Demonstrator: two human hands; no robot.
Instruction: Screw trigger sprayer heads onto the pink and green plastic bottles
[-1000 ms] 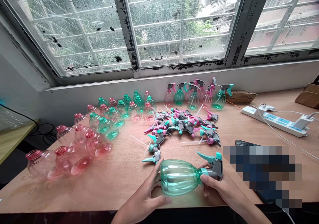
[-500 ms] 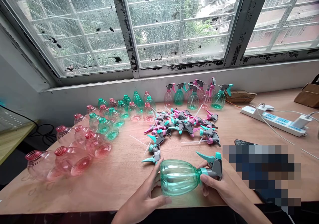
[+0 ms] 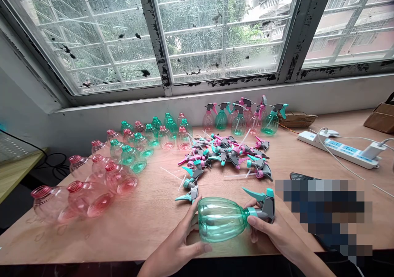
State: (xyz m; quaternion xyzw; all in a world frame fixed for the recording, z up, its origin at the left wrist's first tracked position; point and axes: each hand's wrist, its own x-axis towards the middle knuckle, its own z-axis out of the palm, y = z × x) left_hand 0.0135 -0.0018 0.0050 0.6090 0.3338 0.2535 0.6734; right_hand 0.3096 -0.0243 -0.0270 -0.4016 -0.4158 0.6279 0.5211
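Observation:
A clear green spray bottle (image 3: 220,218) lies on its side at the near edge of the wooden table (image 3: 147,223). My left hand (image 3: 181,244) wraps round its base. My right hand (image 3: 271,230) grips the neck, where a grey and teal trigger head (image 3: 263,205) sits on the bottle. A loose teal trigger head (image 3: 187,195) lies just left of the bottle's far side.
A pile of pink and teal trigger heads (image 3: 227,154) lies mid-table. Empty pink and green bottles (image 3: 101,174) crowd the left. Several assembled spray bottles (image 3: 243,119) stand by the wall. A power strip (image 3: 340,147) with cables and a blurred patch (image 3: 323,207) are on the right.

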